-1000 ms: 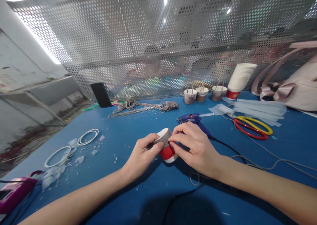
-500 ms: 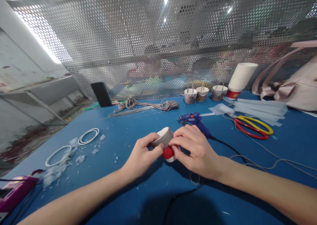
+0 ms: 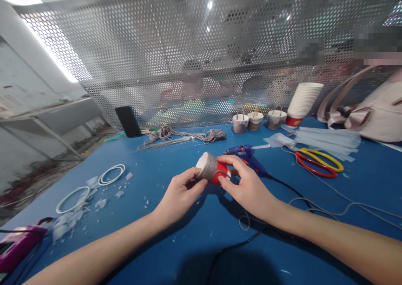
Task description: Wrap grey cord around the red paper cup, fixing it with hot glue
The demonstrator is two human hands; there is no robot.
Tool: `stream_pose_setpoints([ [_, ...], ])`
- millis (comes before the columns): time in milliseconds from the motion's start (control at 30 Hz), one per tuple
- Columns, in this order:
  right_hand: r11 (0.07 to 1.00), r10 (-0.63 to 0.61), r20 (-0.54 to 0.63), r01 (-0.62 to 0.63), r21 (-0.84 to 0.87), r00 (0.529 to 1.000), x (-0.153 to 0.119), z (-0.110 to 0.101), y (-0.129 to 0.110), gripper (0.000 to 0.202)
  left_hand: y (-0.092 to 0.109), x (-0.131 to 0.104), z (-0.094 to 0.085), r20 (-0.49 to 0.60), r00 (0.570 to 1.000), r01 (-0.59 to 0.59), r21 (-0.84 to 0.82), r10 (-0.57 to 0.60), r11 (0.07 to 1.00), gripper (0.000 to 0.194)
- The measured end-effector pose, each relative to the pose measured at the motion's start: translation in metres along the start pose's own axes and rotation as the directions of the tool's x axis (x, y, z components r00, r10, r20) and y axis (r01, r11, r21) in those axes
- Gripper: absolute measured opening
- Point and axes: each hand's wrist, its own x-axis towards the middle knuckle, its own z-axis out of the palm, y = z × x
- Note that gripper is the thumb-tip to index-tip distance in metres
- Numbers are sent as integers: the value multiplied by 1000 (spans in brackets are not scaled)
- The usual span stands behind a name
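Note:
Between my two hands, above the blue table, a red and white paper cup [image 3: 208, 168] lies tilted on its side, its white mouth toward the left. Grey cord is wound round the half nearest the mouth; the red half toward the base is bare. My left hand [image 3: 182, 189] grips the cup by its rim end, thumb below and fingers above. My right hand [image 3: 246, 183] holds the red base end between thumb and fingers. A loose loop of grey cord [image 3: 244, 223] hangs beneath my right hand. Just behind the cup lies a blue glue gun [image 3: 248, 152].
Scissors [image 3: 318, 163] with red and yellow handles and clear glue sticks [image 3: 328, 140] lie right. Behind stand cord-wrapped cups [image 3: 240, 124], a paper cup stack [image 3: 304, 103] and a phone [image 3: 128, 121]. White rings [image 3: 111, 175] and scraps lie left. A perforated metal screen [image 3: 150, 67] closes the back.
The cup has turned from steeply tilted to nearly lying sideways. My right-hand fingers have shifted from the cord's edge to the red base end. My left hand keeps its hold.

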Motion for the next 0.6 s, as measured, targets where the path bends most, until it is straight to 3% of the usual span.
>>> stream_pose_setpoints([
  [267,976,-198,-13,196,-96,980,-7,6,1,26,0,-1,4,-40,998,53,17,-53,998,15],
  [600,966,-231,6,230,-116,973,-8,3,0,12,0,-1,6,-67,994,95,51,-92,994,15],
])
